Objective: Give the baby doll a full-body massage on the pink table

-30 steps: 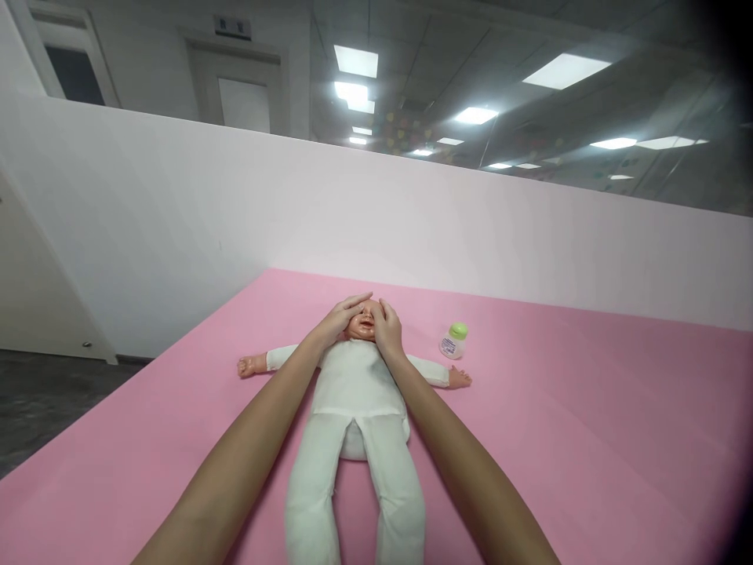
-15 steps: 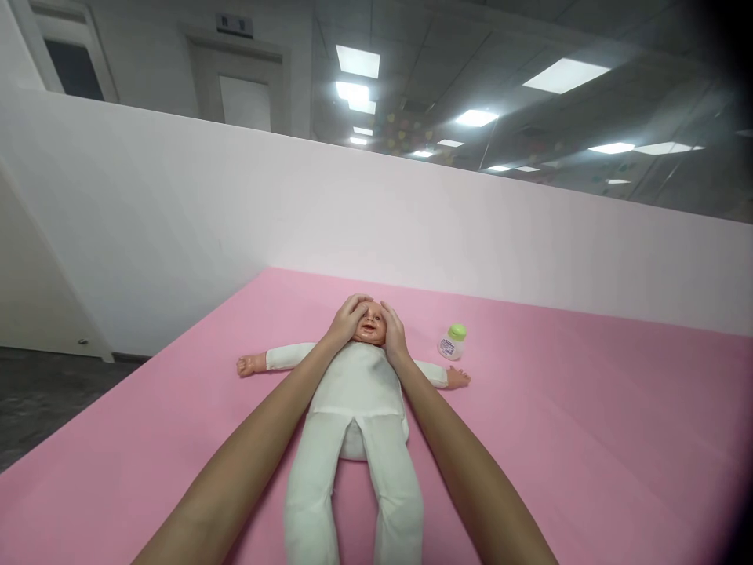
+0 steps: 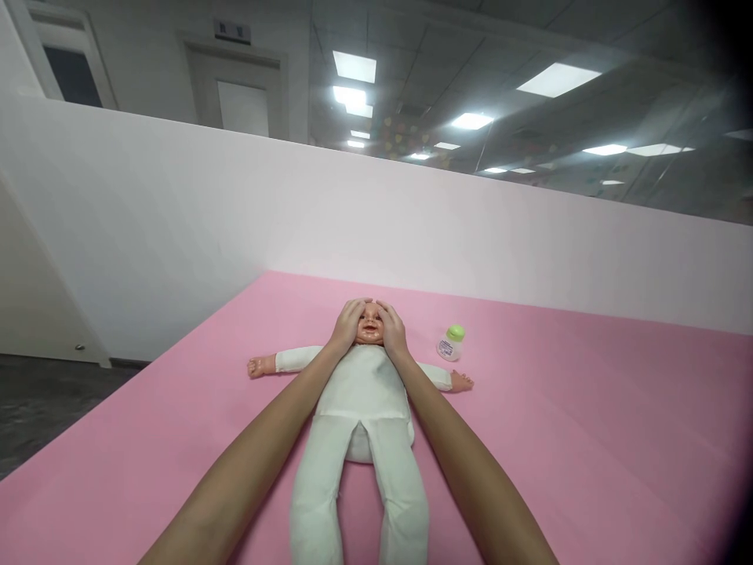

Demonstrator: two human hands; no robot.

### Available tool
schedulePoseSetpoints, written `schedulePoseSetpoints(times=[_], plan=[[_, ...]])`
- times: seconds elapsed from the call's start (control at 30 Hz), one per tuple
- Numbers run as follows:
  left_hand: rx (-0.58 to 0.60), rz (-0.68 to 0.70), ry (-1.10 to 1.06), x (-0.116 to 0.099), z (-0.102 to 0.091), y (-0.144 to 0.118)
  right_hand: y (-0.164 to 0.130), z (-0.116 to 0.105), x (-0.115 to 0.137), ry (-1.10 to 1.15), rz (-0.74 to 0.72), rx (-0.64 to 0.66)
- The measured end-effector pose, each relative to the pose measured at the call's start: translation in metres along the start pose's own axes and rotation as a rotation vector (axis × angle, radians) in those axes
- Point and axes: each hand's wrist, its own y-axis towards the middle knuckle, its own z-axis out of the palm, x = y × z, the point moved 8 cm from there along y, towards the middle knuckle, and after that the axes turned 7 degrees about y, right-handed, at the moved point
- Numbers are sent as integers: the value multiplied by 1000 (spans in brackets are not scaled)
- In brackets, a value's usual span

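A baby doll [image 3: 365, 384] with a white cloth body lies on its back, its head away from me and its arms stretched out sideways. My left hand [image 3: 348, 323] rests along the left side of the doll's head, its fingers extended over the forehead. On the opposite side, my right hand [image 3: 392, 328] lies against the head in the same way, fingers straight and close together. Between my hands the doll's face [image 3: 370, 323] shows, with the brow partly covered. Both forearms reach past the doll's torso.
A small clear bottle with a green cap [image 3: 452, 343] stands right of the doll's head. The pink tabletop [image 3: 558, 439] meets a white partition [image 3: 447, 227] at the back. To the left is a dark floor [image 3: 35, 408] with a pale door.
My right hand's fingertips have shifted slightly left over the doll's forehead, nearer those of my left hand. The doll's body and left-side arm appear slightly farther right.
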Motion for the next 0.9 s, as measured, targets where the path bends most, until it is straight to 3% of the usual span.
schedulePoseSetpoints(times=[0.37,0.9], plan=[[27,50,66,0,6,0,-1,-9,-15,174,20,46],[46,-4,-14,1,4,-3,0,-9,-18,191,46,53]])
